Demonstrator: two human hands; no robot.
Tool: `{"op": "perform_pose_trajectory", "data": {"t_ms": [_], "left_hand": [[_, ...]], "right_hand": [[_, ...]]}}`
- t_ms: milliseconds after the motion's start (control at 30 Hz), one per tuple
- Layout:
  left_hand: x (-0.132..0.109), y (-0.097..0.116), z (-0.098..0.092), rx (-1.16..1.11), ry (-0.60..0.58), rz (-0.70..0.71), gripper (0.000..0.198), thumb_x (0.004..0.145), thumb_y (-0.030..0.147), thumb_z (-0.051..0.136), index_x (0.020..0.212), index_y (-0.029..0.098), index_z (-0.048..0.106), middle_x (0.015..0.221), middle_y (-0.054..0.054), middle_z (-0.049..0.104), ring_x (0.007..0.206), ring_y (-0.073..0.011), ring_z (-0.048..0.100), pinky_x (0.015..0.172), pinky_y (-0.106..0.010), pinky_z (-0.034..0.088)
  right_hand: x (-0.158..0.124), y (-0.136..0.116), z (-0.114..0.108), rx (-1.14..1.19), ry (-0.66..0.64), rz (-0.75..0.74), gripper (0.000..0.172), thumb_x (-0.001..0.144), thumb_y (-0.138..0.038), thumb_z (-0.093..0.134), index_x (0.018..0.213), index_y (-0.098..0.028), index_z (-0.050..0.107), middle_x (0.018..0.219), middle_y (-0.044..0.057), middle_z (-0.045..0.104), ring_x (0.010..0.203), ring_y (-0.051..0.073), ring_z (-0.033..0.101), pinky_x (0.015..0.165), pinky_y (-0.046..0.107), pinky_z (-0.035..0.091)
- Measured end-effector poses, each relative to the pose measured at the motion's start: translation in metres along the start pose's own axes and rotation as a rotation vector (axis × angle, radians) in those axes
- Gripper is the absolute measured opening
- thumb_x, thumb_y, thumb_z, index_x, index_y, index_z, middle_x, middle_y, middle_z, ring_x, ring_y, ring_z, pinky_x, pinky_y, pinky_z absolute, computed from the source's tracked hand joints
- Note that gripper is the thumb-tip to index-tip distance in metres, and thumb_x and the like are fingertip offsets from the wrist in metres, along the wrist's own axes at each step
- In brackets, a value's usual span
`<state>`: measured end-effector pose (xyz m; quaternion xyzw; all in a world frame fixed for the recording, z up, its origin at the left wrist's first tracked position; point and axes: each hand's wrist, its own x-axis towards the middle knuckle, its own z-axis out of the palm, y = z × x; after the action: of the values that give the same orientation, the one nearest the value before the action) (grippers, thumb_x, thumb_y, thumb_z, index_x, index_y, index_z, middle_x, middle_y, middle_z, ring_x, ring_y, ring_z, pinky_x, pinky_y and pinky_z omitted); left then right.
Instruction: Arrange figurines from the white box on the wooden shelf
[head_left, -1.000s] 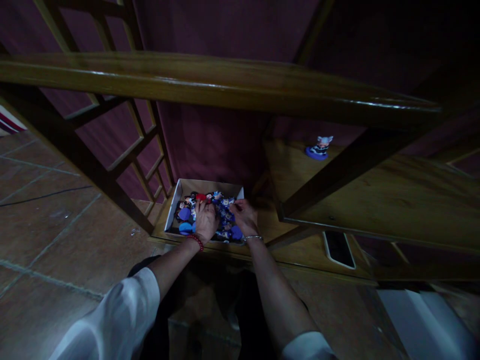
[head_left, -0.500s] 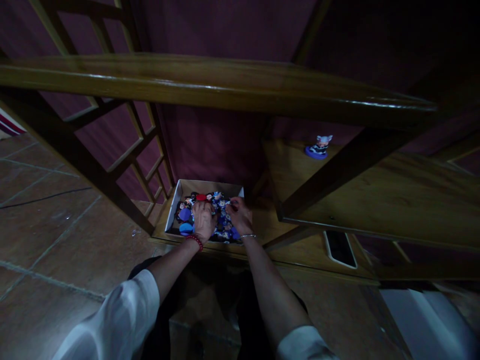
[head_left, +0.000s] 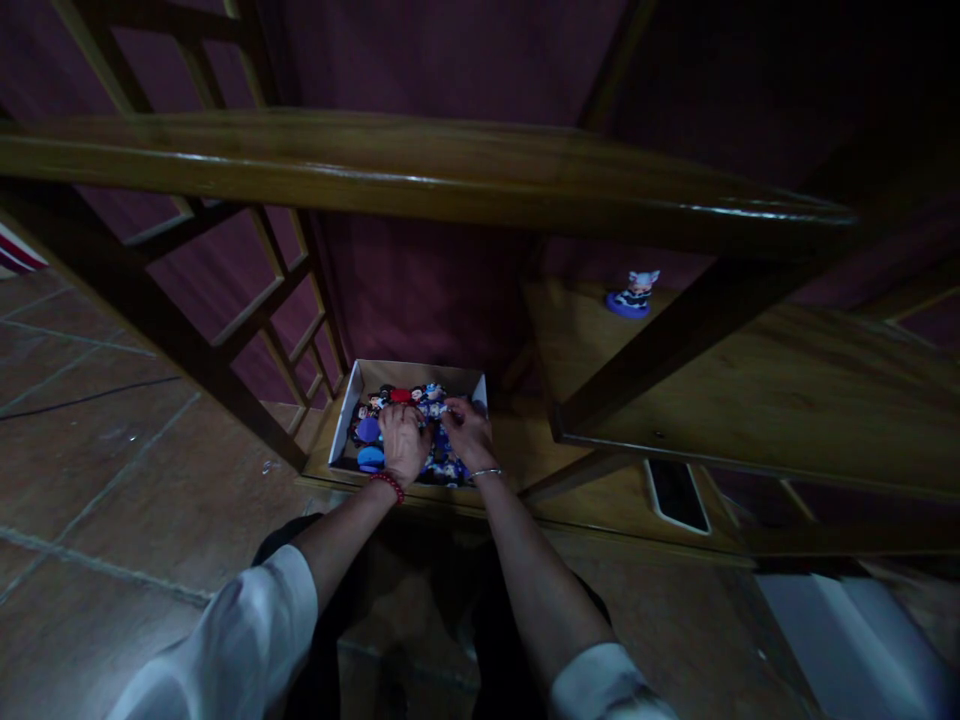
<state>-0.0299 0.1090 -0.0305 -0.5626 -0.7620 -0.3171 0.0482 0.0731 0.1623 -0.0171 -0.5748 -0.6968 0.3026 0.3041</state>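
Note:
A shallow cardboard box [head_left: 346, 415] with white sides sits on the low wooden shelf, filled with several small toy figurines [head_left: 433, 398] in blue, white, black and red. Two round bases, one purple [head_left: 367, 430] and one blue [head_left: 370, 459], face up at its left side. Inside the box my left hand [head_left: 405, 443] is curled down over the figurines, its fingertips hidden beneath it. Close to its right, my right hand [head_left: 468, 436] has bent fingers closed among the blue-and-white figurines. What either hand grips is too dark and small to make out.
A single figurine on a purple base [head_left: 628, 306] stands on the higher wooden shelf [head_left: 675, 390] at the right. A phone [head_left: 677, 497] lies on the low shelf. A thick wooden beam [head_left: 420, 180] crosses above my hands, and a slanted post [head_left: 660, 340] rises at the right.
My right hand has shifted left, nearer to my left hand, over the figurines. My left hand has stayed almost in place.

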Motion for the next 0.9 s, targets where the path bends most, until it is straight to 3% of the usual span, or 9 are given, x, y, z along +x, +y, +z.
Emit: {"op": "perform_pose_trajectory", "data": {"t_ms": [433, 700, 900], "left_hand": [[0.001, -0.004, 0.002, 0.003, 0.013, -0.092, 0.017, 0.071, 0.035, 0.054, 0.075, 0.018, 0.051, 0.081, -0.005, 0.053, 0.087, -0.0228, 0.043, 0.081, -0.037, 0.030], [0.001, -0.003, 0.000, 0.024, 0.007, -0.078, 0.017, 0.073, 0.035, 0.051, 0.076, 0.018, 0.051, 0.082, -0.006, 0.054, 0.087, -0.0225, 0.044, 0.080, -0.037, 0.031], [0.000, -0.003, -0.001, 0.019, 0.028, -0.067, 0.017, 0.075, 0.035, 0.049, 0.076, 0.018, 0.052, 0.081, -0.006, 0.054, 0.086, -0.0229, 0.045, 0.080, -0.037, 0.032]], "right_hand": [[-0.006, 0.005, 0.006, 0.008, -0.061, -0.044, 0.019, 0.071, -0.035, 0.052, 0.082, -0.020, 0.054, 0.076, 0.000, 0.063, 0.070, 0.012, 0.058, 0.068, 0.025, 0.044], [-0.020, -0.004, -0.002, -0.184, -0.117, -0.157, 0.014, 0.075, -0.023, 0.045, 0.074, -0.020, 0.059, 0.079, 0.002, 0.063, 0.079, 0.014, 0.056, 0.077, 0.027, 0.041], [-0.021, 0.004, -0.004, -0.125, -0.153, -0.184, 0.017, 0.074, -0.017, 0.046, 0.083, -0.018, 0.061, 0.089, 0.004, 0.063, 0.084, 0.014, 0.056, 0.081, 0.026, 0.041]]}}
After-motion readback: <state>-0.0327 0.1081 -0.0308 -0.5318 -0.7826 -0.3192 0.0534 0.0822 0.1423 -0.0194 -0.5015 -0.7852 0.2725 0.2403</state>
